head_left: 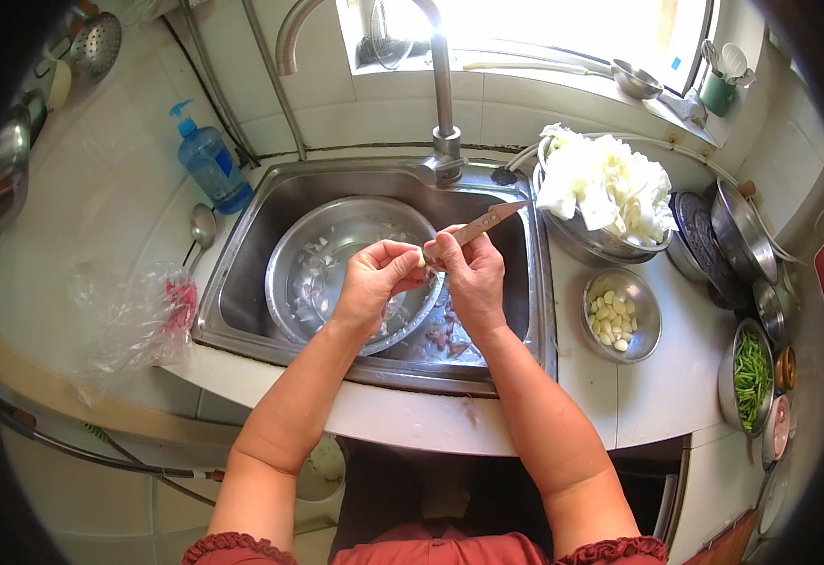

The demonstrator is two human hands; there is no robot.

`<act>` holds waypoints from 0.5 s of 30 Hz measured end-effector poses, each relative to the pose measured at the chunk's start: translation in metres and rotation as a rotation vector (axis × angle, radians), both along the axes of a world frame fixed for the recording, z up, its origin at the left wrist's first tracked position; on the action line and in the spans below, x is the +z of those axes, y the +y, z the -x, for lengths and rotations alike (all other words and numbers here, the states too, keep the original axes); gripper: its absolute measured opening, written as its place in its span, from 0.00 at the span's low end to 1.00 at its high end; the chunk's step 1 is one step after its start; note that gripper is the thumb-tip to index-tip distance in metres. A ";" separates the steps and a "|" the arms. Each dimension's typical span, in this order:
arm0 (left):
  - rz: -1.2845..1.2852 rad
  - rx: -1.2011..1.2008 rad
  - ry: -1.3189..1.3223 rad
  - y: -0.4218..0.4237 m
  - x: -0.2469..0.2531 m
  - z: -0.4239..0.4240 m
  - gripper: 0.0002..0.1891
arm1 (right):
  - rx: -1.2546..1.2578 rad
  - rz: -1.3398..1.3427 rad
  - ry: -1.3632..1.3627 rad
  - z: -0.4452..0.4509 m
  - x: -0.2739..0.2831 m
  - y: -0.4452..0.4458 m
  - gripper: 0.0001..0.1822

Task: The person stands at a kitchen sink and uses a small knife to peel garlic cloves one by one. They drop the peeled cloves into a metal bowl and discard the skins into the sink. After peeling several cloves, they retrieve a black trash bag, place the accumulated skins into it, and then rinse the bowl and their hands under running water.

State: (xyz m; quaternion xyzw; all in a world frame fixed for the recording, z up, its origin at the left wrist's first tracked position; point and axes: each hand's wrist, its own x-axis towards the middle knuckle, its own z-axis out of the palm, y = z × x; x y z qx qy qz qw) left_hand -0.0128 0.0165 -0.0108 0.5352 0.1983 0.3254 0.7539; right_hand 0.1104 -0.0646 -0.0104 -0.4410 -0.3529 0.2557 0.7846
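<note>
Between the thumb and fingers of my left hand (pixel 378 279) is a pale garlic clove (pixel 421 257). My right hand (pixel 474 279) grips a small knife (pixel 482 224) with a flat brownish handle; one pointed end sticks out towards the upper right, and its other end meets the clove. Both hands hover over the steel sink (pixel 497 191). Below them a round metal basin (pixel 281 272) holds water with garlic skins floating in it. More skins (pixel 447 335) lie wet on the sink floor to its right. A steel bowl (pixel 641 339) of peeled garlic cloves (pixel 611 318) stands on the right counter.
A faucet (pixel 442 92) rises behind the sink. Torn cabbage leaves (pixel 606 183) heap in a container at the back right. Chopped green vegetables (pixel 752 378) fill a bowl farther right. On the left are a blue pump bottle (pixel 211 166), a ladle (pixel 202 226) and a clear plastic bag (pixel 122 318).
</note>
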 end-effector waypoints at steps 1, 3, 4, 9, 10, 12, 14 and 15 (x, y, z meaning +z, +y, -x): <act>0.014 -0.004 0.002 0.000 0.000 0.001 0.08 | -0.013 -0.001 0.004 0.001 0.001 0.000 0.08; 0.053 -0.013 -0.007 -0.001 0.002 0.001 0.09 | -0.055 0.014 0.015 0.001 0.002 -0.001 0.08; 0.078 -0.017 -0.017 -0.002 0.003 0.000 0.09 | -0.083 0.032 0.021 -0.001 0.003 -0.001 0.08; 0.115 -0.040 -0.028 -0.002 0.006 0.000 0.09 | -0.112 -0.006 0.069 -0.003 0.002 0.001 0.09; 0.111 -0.029 -0.024 -0.002 0.004 0.000 0.09 | -0.083 -0.014 0.051 -0.001 0.004 0.001 0.09; 0.102 -0.010 -0.020 -0.001 0.003 0.000 0.09 | -0.028 -0.024 0.015 0.001 0.005 -0.002 0.08; 0.090 0.004 -0.022 -0.001 0.002 -0.001 0.08 | -0.033 -0.017 -0.070 0.002 0.005 -0.001 0.08; 0.089 0.011 -0.019 -0.001 0.001 -0.001 0.08 | -0.034 -0.013 -0.110 0.003 0.004 0.000 0.08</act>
